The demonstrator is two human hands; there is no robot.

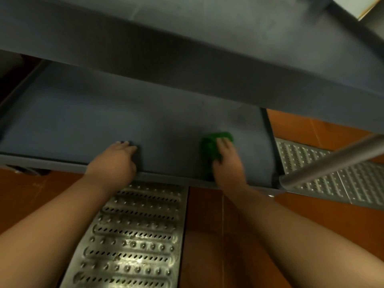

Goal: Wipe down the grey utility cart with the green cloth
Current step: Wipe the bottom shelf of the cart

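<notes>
Head view looks down on both hands at the lower shelf of the grey utility cart; the right hand presses the green cloth flat onto the shelf near its right end, fingers laid straight over the bunched fabric rather than curled round it; the left hand rests on the shelf's front lip, fingers extended and holding nothing, probably bracing; the upper shelf overhangs close above; a metal handle bar juts in at the right; below lie orange floor tiles and a perforated drain grate; my judgement: the cart could roll under the push if the bracing slackens, and the loosely pinned cloth could slip off the lip onto the dirty grate
</notes>
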